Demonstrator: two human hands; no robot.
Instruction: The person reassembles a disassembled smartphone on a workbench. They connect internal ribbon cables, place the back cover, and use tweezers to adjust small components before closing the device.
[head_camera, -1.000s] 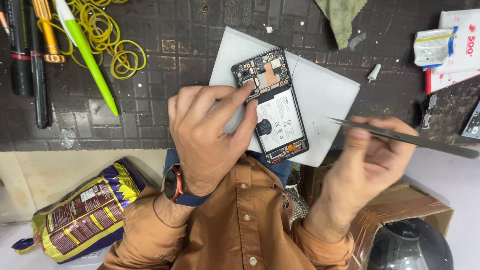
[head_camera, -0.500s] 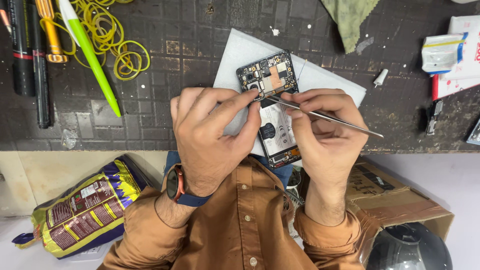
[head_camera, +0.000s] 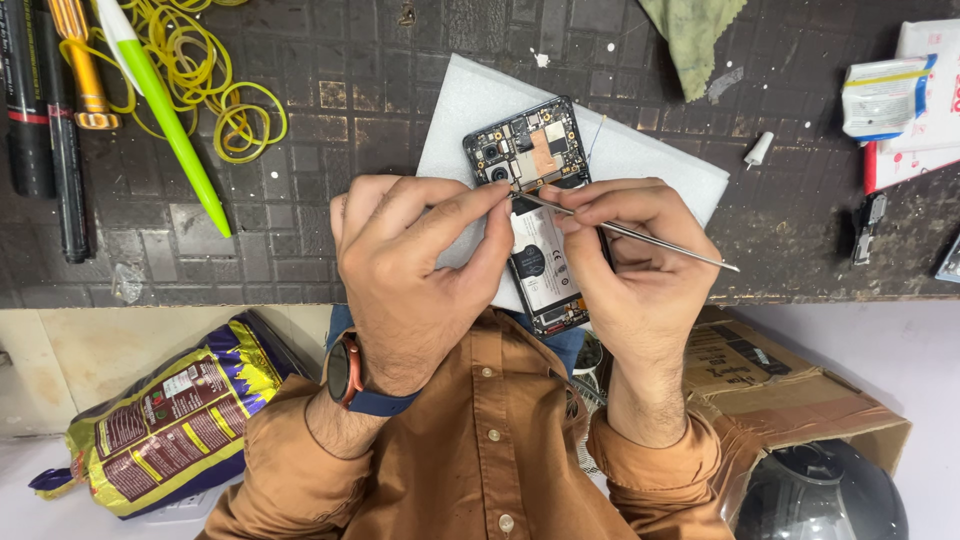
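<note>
phone (head_camera: 538, 215): back cover off, boards and battery exposed, lying on white foam pad (head_camera: 660, 165) on dark work mat (head_camera: 330, 110), just in front of the torso
left hand (head_camera: 415, 275): resting over pad's left part, thumb and forefinger pinched together at phone's left edge, just below the camera modules; whether anything sits between the fingertips, cannot tell
right hand (head_camera: 640, 265): fingers closed around metal tweezers (head_camera: 625, 232), grip near the front half
tweezers tip: at phone's board, upper-middle zone, right beside left fingertips; rear end sticking out past the right hand toward the mat's edge
wrist: dark watch (head_camera: 345, 375) with blue strap on left arm
sleeves: orange-brown shirt, both cuffs at the table edge
mat, left: green-and-white pen (head_camera: 165, 115), yellow rubber bands (head_camera: 215, 95), black markers (head_camera: 45, 130), yellow-handled tool (head_camera: 82, 65)
mat, top: green cloth (head_camera: 695, 35)
mat, right: small white cap (head_camera: 758, 150), white sachet (head_camera: 885, 95), well apart from phone
below table, left: yellow-purple snack bag (head_camera: 170, 420)
below table, right: cardboard box (head_camera: 790, 390), dark rounded helmet-like object (head_camera: 820, 495) next to it
</note>
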